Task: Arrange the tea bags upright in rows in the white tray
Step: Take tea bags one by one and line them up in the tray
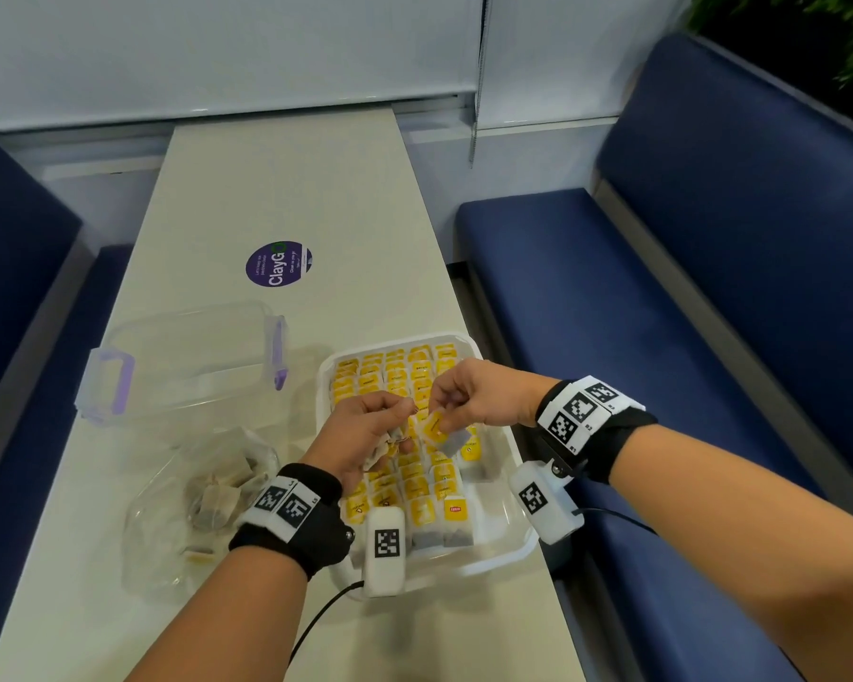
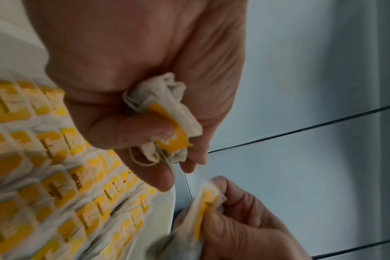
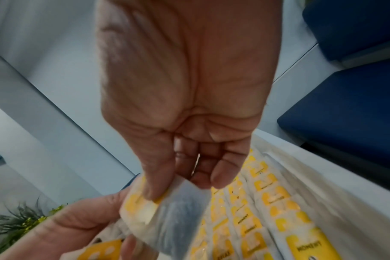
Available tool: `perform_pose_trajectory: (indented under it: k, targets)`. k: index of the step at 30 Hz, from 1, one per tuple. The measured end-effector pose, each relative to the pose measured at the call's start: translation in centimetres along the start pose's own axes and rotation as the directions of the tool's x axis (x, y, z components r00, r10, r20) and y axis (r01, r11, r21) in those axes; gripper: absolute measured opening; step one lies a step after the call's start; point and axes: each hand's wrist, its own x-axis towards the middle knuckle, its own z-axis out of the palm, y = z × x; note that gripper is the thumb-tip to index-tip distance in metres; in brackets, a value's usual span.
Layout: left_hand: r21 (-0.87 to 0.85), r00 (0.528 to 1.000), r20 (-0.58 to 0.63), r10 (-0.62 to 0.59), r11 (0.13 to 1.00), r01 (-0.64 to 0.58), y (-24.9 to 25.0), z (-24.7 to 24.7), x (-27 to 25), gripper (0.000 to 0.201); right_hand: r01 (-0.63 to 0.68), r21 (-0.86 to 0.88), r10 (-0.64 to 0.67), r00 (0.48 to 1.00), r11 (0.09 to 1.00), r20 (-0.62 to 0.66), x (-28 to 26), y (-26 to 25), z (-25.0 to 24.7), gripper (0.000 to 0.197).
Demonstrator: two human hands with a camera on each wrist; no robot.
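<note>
The white tray sits at the table's right edge, filled with rows of upright yellow-tagged tea bags. Above its middle, my right hand pinches one tea bag by its yellow tag, the pouch hanging down; the right wrist view shows that tea bag under my thumb. My left hand grips a crumpled bunch of tea bags in its curled fingers, close beside the right hand. In the left wrist view the filled rows lie below the fist.
A clear plastic bag with loose tea bags lies left of the tray. An empty clear container with purple clips stands behind it. A purple round sticker marks the table. A blue bench runs along the right.
</note>
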Motion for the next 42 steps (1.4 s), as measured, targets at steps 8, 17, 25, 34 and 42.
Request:
perform_pose_trajectory:
  k: [8, 17, 25, 34, 42]
  targets:
    - [0.019, 0.996, 0.080, -0.039, 0.999, 0.037, 0.0, 0.7, -0.3, 0.010, 0.129, 0.233, -0.110, 0.990, 0.964, -0.093, -0.1, -0.4, 0.8, 0.020]
    - [-0.052, 0.996, 0.061, 0.064, 0.997, -0.061, 0.6, 0.5, -0.5, 0.029, 0.086, 0.353, 0.043, 0.939, 0.932, -0.342, 0.8, 0.4, 1.4, 0.022]
    - [0.015, 0.990, -0.021, 0.141, 0.990, -0.141, 0.7, 0.9, -0.3, 0.008, 0.003, 0.328, 0.092, 0.958, 0.945, -0.273, 0.5, 0.1, 1.1, 0.023]
    - [0.141, 0.991, -0.005, 0.136, 0.981, -0.134, 0.5, 1.5, 0.1, 0.006, 0.056, -0.506, -0.157, 0.975, 0.861, -0.159, 0.1, -3.2, 0.6, 0.013]
    - [0.243, 0.999, 0.031, 0.036, 0.969, -0.043, -0.2, 1.2, 0.1, 0.008, 0.049, -0.565, -0.123, 0.988, 0.824, -0.093, -0.2, -3.2, 0.1, 0.017]
